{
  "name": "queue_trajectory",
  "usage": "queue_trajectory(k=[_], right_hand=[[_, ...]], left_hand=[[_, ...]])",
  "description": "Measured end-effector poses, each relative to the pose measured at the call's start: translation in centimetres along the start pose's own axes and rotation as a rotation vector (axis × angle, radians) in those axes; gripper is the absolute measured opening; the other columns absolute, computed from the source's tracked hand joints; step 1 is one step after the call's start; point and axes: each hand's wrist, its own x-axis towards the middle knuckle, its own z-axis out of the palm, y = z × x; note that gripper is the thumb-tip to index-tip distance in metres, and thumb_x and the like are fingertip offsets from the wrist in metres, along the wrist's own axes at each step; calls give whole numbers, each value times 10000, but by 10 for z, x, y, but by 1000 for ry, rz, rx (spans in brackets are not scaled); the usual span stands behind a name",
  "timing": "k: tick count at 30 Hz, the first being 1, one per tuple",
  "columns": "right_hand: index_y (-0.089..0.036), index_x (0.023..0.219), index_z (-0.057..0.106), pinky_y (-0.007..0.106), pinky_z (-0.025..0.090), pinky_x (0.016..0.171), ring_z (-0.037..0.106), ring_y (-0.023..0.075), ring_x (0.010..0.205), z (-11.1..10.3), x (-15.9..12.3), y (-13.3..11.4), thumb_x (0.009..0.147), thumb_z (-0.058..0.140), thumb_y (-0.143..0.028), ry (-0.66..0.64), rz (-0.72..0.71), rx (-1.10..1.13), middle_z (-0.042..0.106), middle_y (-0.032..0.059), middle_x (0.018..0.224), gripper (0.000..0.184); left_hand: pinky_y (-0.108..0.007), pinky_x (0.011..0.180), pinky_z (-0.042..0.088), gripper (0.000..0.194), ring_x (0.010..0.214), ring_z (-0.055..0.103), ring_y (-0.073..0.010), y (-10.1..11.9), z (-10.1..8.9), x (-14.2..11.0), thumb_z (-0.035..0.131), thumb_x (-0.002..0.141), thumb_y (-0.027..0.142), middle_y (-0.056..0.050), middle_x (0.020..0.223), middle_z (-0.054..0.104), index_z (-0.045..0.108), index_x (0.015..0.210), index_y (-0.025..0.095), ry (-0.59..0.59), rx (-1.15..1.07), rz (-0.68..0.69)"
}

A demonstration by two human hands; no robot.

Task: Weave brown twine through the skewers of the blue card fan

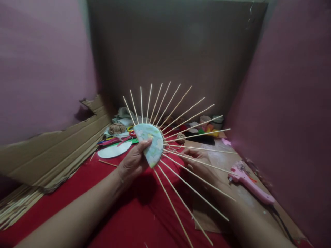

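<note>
My left hand point(134, 156) grips a half-disc point(156, 146) covered in pale blue-green patterned material, its thumb flat on the front. Thin wooden sticks point(178, 119) fan out from the curved edge, upward, to the right and down toward me. Behind the right-hand sticks is my right hand point(199, 163), its fingers curled together near the half-disc's edge. The sticks partly cover those fingers, so what they hold is unclear. A loose strand of twine point(173, 148) and a small twine ball point(181, 138) show close to the fingertips.
Right lies a pink glue gun point(249, 184) with its cord on a brown board point(219, 155). Left are a white half-disc point(115, 150), a larger twine ball point(117, 128), corrugated cardboard point(51, 158) and bundled sticks point(20, 206). Red cloth point(124, 213) covers the surface between walls.
</note>
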Motion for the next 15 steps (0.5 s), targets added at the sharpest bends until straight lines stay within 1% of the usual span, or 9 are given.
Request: queue_trajectory(k=[2,4,6,9,12,15], right_hand=[[-169,654,636,235,366,527,479,93,531,-7,3,-1,665,722,-327,2,82,86,573,-22,610,180],[-169,638,623,229,361,539,474,87,538,-13,5,-3,662,727,-309,4,98,97,560,-31,598,176],[-172,636,625,237,378,588,497,97,579,-20,9,-7,666,721,-290,8,77,95,574,-26,615,154],[-174,600,628,254,389,630,509,110,594,-28,14,-11,617,734,-249,31,26,165,586,-13,602,131],[-172,561,618,270,393,618,480,106,547,-37,20,-11,578,738,-234,57,-7,287,548,-17,542,136],[-174,578,611,276,379,577,442,96,510,-45,23,-12,586,720,-239,48,-9,364,512,-26,529,127]], left_hand=[[-285,652,567,219,619,662,-162,5,-5,5,535,755,61,-53,736,705,617,948,122,-7,14,17],[-288,656,568,204,609,660,-161,9,-10,10,532,755,63,-55,728,704,619,930,119,-15,30,37],[-286,669,569,196,607,660,-158,12,-14,14,529,754,61,-60,726,704,621,919,116,-24,42,43],[-272,650,572,218,614,664,-157,13,-18,18,536,743,53,-60,730,706,619,933,119,-34,46,26],[-268,610,573,257,620,669,-168,14,-21,21,542,734,54,-66,737,707,613,972,120,-45,55,20],[-269,609,574,279,607,668,-174,16,-23,24,539,732,52,-75,727,707,611,995,109,-47,61,30]])
